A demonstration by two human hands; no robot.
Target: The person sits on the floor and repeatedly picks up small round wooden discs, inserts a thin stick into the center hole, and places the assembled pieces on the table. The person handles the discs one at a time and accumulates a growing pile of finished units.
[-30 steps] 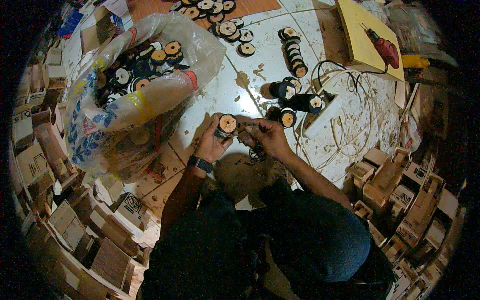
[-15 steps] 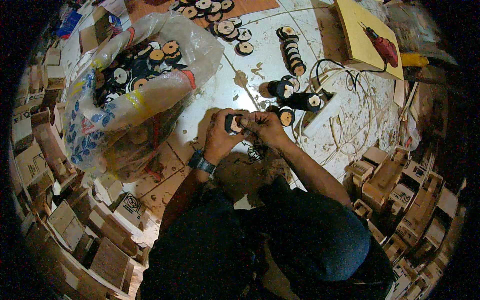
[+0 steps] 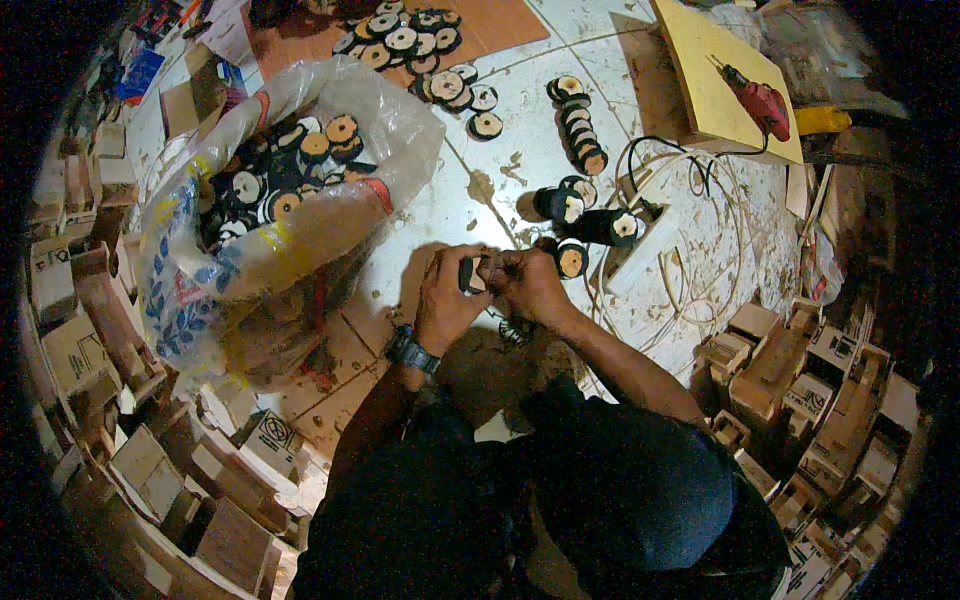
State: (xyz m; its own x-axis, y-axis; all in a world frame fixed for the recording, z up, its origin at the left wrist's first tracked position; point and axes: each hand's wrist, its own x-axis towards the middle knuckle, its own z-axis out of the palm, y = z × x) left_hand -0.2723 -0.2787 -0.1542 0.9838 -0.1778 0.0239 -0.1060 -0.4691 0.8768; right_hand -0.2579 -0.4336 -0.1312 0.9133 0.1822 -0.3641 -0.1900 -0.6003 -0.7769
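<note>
My left hand (image 3: 446, 305) is closed around a black-rimmed wooden disc (image 3: 477, 274), its pale face turned toward my right hand. My right hand (image 3: 530, 285) meets the disc with its fingertips pinched together; whatever they may hold is hidden. Just beyond my right hand lies another dark-rimmed disc (image 3: 571, 261). Farther on are a dark roll of discs (image 3: 608, 228), a shorter group (image 3: 563, 204) and a long row of discs (image 3: 579, 130) lying on the floor. Below my hands is a small striped thing (image 3: 513, 331) I cannot make out.
A clear plastic bag (image 3: 330, 225) full of similar discs stands at left. More discs (image 3: 402, 38) are heaped on a brown board (image 3: 505, 25). At right, a red drill (image 3: 757, 102) lies on a yellow box-like stand (image 3: 690, 70), with looped cables (image 3: 690, 270) below. Wooden pieces (image 3: 235, 525) line both sides.
Both hands and the disc sit slightly lower in the picture, with the disc turned more edge-on. The bag and left-side things also appear lower, as the view has tilted a little.
</note>
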